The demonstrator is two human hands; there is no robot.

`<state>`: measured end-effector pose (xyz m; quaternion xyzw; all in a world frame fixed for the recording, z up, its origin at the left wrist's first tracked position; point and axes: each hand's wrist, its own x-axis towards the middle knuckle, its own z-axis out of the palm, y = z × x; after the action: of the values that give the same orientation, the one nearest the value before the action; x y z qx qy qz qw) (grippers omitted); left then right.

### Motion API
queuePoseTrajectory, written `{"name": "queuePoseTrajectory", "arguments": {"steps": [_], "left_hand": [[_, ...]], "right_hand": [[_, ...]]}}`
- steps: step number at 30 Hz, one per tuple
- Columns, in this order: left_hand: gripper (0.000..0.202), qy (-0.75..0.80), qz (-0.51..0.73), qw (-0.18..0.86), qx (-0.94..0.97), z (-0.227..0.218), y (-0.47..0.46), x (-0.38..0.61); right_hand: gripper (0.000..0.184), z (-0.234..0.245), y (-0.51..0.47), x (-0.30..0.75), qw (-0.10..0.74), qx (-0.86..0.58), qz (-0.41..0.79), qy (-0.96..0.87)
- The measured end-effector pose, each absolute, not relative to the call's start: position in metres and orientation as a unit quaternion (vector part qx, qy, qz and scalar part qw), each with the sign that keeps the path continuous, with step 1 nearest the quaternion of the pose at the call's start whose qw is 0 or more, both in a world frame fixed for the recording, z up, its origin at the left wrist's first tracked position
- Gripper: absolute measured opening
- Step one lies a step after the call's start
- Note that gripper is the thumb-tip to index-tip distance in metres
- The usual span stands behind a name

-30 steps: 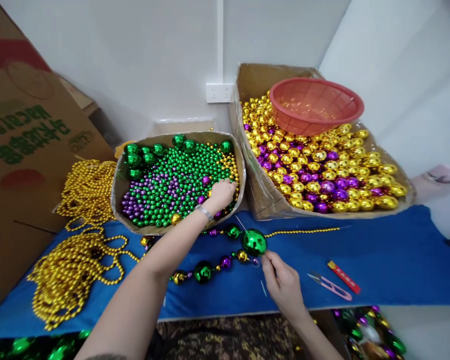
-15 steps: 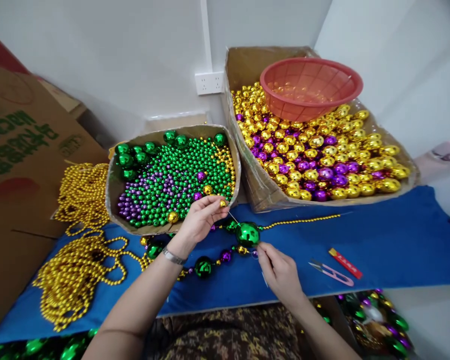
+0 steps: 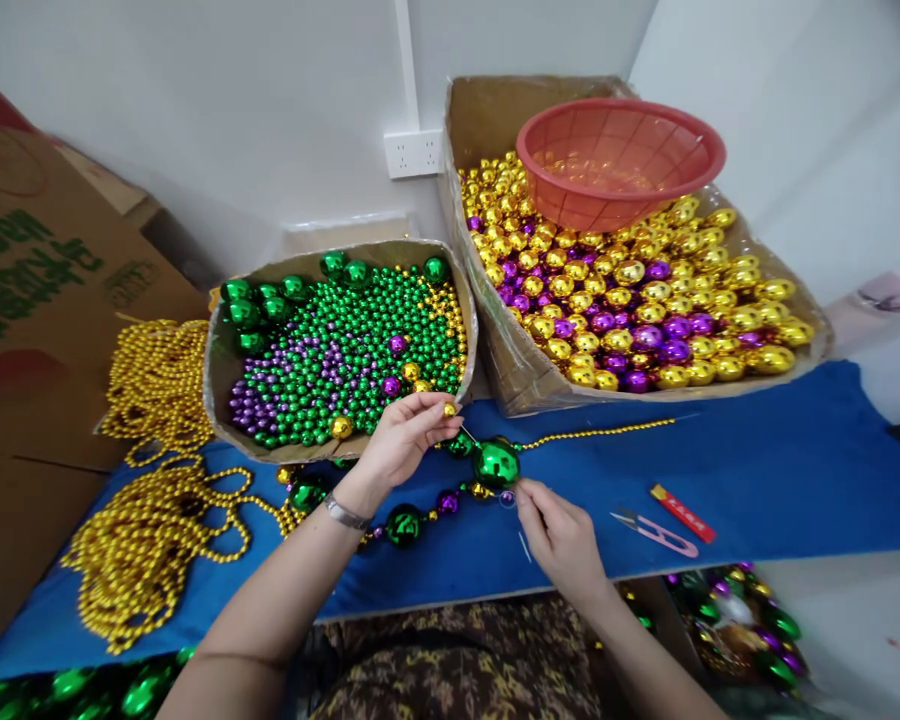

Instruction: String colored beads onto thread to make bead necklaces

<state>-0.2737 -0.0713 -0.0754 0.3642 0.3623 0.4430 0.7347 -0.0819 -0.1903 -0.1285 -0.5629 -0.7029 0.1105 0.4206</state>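
Note:
My left hand (image 3: 405, 437) is closed in a pinch on a small gold bead (image 3: 449, 410), just in front of the bead box. A thin straight line, thread or needle, runs from that bead to a large green ball bead (image 3: 496, 463). My right hand (image 3: 564, 535) is closed, its fingertips at the lower edge of the green ball; what they pinch is too small to make out. Below the hands curves a strand with a purple bead (image 3: 448, 502) and a dark green ball (image 3: 404, 525). From beside the large ball, a string of small gold beads (image 3: 600, 433) stretches right.
The box of small beads (image 3: 208, 395) stands behind my left hand. A larger box (image 3: 510, 390) of gold and purple beads holds a red basket (image 3: 621, 205). Gold bead strands (image 3: 139, 555) lie left. Pink thread snips (image 3: 664, 537) and a red packet (image 3: 682, 514) lie right.
The view has tipped slightly, so the boxes and table sit a little higher in the picture. Both hands keep nearly the same hold by the green ball.

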Motion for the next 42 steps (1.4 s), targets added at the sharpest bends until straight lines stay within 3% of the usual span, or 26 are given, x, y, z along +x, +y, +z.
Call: {"name": "queuePoseTrajectory", "arguments": {"steps": [9,13,18,22,26,32,37,42], "left_hand": [[0.021,0.333,0.463,0.701,0.428,-0.078,-0.079,-0.268],[0.016,0.315,0.317,0.677,0.585,-0.089,-0.110,-0.244],[0.016,0.189,0.129,0.574,0.786,-0.120,-0.166,-0.179],[0.029,0.105,0.104,0.533,0.833,-0.137,-0.199,-0.141],[0.035,0.077,0.128,0.497,0.855,-0.127,-0.191,-0.152],[0.021,0.207,0.208,0.471,0.832,-0.076,-0.138,-0.219],[0.018,0.421,0.347,0.313,0.778,-0.059,-0.050,-0.259],[0.019,0.533,0.270,0.162,0.785,-0.063,0.031,-0.266]], "right_hand": [[0.018,-0.132,-0.196,-0.060,0.424,-0.609,0.122,-0.659],[0.021,-0.117,-0.199,-0.031,0.419,-0.654,0.156,-0.611],[0.024,-0.098,-0.196,-0.005,0.397,-0.668,0.202,-0.596],[0.023,-0.085,-0.199,-0.004,0.392,-0.665,0.199,-0.604],[0.021,-0.091,-0.206,-0.010,0.381,-0.649,0.203,-0.626],[0.023,-0.120,-0.206,-0.020,0.387,-0.622,0.215,-0.646],[0.024,-0.122,-0.204,-0.032,0.394,-0.607,0.210,-0.657],[0.022,-0.124,-0.200,-0.040,0.407,-0.590,0.195,-0.670]]}}
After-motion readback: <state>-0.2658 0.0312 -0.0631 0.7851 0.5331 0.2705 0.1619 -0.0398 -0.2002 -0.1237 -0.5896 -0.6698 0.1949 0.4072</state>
